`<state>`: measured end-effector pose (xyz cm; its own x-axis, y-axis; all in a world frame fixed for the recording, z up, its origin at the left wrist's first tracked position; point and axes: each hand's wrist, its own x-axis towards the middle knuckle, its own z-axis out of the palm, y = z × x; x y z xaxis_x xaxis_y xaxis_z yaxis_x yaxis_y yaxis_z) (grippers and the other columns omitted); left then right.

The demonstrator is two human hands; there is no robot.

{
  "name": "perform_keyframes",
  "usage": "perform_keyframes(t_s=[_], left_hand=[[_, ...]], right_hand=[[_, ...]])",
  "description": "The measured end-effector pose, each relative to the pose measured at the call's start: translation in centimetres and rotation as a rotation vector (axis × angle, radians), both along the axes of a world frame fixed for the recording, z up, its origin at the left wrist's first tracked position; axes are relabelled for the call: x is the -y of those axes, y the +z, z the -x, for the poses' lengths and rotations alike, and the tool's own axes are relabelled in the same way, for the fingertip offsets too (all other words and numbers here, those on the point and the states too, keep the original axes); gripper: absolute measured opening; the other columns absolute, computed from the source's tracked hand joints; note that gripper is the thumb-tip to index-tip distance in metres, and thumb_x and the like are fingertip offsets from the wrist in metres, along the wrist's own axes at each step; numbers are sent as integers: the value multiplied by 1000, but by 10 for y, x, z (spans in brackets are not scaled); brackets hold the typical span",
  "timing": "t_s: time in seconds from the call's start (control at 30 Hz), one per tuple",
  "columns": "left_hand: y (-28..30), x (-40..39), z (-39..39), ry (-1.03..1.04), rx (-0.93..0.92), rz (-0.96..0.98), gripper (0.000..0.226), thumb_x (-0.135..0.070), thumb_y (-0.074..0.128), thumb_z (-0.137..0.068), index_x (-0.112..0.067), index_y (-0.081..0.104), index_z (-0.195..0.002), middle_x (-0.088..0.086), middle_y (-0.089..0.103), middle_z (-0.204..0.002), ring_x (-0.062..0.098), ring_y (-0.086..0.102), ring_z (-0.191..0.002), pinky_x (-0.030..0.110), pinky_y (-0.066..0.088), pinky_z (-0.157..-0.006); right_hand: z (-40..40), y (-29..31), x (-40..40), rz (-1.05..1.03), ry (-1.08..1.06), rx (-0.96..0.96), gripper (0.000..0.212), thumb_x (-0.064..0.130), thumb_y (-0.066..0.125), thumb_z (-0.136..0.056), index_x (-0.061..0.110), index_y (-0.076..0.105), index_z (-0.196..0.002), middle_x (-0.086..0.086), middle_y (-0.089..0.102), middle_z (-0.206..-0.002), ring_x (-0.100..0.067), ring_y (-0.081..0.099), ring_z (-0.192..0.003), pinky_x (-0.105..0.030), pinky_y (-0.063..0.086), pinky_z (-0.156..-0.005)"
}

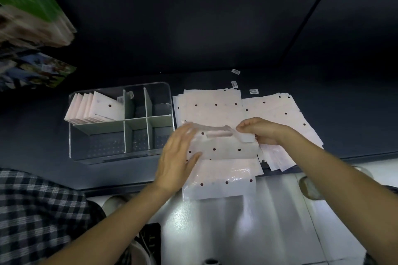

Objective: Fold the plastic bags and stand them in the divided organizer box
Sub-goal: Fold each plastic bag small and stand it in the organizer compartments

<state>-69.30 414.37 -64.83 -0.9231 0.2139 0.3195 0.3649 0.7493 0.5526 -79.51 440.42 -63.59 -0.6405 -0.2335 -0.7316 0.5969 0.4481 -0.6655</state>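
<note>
Folding dotted bag (pixel 224 148), both hands

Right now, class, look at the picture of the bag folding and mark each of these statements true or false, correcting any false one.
1. The folded bags stand in the organizer box's far left compartment. True.
2. Every compartment of the box holds bags. False: only the far left one does; the others show no bags.
3. The right hand pinches the top edge of the dotted bag being folded. True.
4. The left hand is a closed fist. False: its fingers lie straight on the bag.
5. The flat bags lie left of the box. False: they lie to its right.
</note>
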Motion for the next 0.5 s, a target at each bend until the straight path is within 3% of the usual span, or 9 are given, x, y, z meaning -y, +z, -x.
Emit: perform_keyframes(t_s=[0.07,0.13,0.2,0.27,0.33,0.4,0.5], left_hand=[[-8,-4,0,-124,-33,203,62,-28,70,-84,-13,44,-138,8,35,-150,28,28,-141,48,22,-114],[-20,-7,-1,-220,64,356,70,-35,68,-84,-16,37,-143,4,20,-156,27,13,-145,47,12,-117],[-37,-8,-2,-267,202,494,77,-45,55,-90,-21,15,-150,-4,-9,-156,20,-12,-145,36,-9,-118],[-53,-5,-4,-276,297,589,79,-53,40,-94,-24,-7,-150,-6,-27,-150,18,-21,-143,30,-23,-111],[-65,-2,-5,-287,340,650,76,-58,28,-95,-26,-16,-147,-3,-30,-150,20,-24,-142,31,-22,-111],[-71,-1,-7,-291,362,664,69,-60,20,-94,-32,-19,-144,1,-30,-150,22,-28,-139,34,-18,-115],[-72,-2,-6,-283,373,689,61,-62,15,-93,-43,-22,-138,5,-33,-148,23,-32,-136,37,-14,-116]], right_hand=[[6,-6,2,-44,-65,18,14,30,57,-93,17,63,-93,-3,60,-96,-16,57,-80,-27,48,-72],[12,-12,6,-78,-176,4,31,42,49,-95,16,63,-103,-2,58,-110,-20,58,-95,-34,50,-82],[17,-16,10,-91,-301,-54,47,52,38,-96,15,59,-116,-2,55,-114,-24,56,-102,-38,48,-84],[20,-21,11,-92,-380,-132,53,55,33,-96,15,54,-124,-6,57,-120,-26,56,-108,-41,46,-96],[15,-26,10,-131,-418,-274,49,51,35,-97,16,49,-128,-7,53,-130,-24,51,-117,-39,39,-104],[4,-33,9,-233,-432,-492,43,42,43,-97,18,43,-132,-6,49,-134,-20,47,-119,-33,37,-103],[-25,-39,16,-483,-180,-806,49,33,46,-97,15,34,-142,-5,39,-144,-19,37,-130,-31,32,-106]])
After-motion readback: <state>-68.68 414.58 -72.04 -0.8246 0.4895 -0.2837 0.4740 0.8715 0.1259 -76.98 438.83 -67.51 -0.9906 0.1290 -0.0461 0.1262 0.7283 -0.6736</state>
